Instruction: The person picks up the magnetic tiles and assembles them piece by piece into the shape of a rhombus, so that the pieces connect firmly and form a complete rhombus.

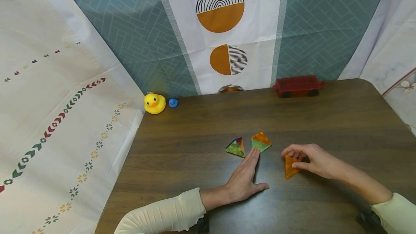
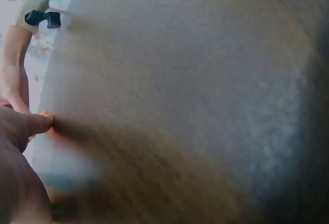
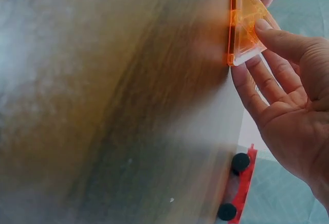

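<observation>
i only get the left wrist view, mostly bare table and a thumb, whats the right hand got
Observer: The right hand pinches an orange triangle between thumb and fingers.
Operator: ok and whats at the left fingertips
Observer: A green-and-orange piece is right at the left hand's fingertips; whether they touch it, I can't tell.
Operator: anything at the far edge
Observer: Yes, a red car with black wheels, toward the right end of the table's far edge.
</observation>
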Demonstrator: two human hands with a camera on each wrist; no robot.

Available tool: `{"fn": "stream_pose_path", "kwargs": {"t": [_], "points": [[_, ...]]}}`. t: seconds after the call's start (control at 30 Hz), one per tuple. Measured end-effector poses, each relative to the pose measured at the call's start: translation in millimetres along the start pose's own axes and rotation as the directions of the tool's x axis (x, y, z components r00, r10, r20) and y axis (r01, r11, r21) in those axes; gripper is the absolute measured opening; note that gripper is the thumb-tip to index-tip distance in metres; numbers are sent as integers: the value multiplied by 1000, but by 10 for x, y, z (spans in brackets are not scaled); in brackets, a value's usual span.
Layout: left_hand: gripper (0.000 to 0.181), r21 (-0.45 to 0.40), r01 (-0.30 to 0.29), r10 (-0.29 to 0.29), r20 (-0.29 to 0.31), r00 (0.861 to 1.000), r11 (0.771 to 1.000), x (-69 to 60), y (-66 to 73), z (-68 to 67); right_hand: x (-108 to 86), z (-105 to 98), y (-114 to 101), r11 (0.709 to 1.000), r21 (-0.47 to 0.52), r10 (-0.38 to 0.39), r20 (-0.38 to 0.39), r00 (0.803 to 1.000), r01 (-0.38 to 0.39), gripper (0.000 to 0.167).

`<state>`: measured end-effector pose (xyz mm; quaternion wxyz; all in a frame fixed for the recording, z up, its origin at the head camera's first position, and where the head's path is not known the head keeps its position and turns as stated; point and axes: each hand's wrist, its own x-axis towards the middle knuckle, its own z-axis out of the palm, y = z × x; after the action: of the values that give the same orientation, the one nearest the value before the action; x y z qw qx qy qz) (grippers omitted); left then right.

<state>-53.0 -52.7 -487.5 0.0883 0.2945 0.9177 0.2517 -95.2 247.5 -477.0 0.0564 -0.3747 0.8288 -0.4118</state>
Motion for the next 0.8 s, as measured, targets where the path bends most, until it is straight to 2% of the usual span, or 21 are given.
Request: {"fn": "stream_pose_path", "kwargs": {"t": [0.27,0.37,0.6,0.8], "points": [[108,-8,-2,2,0,1000,1000,-6,-2,-7,58,3,-75,999,41,7,-25,1000,-6,33],[108,-13,-4,4,0,1000,1000,-7,-7,-5,100,7,-112,998,61,0,-41,999,3,33],[110,-18,-21,21,1,1000,1000,1,-17,-7,218,39,-160,994,65,-82,-118,990,90,40],[110,-61,-42,41,-13,999,997,-16,-39,-12,278,56,-165,996,45,-72,-132,989,79,43]]}}
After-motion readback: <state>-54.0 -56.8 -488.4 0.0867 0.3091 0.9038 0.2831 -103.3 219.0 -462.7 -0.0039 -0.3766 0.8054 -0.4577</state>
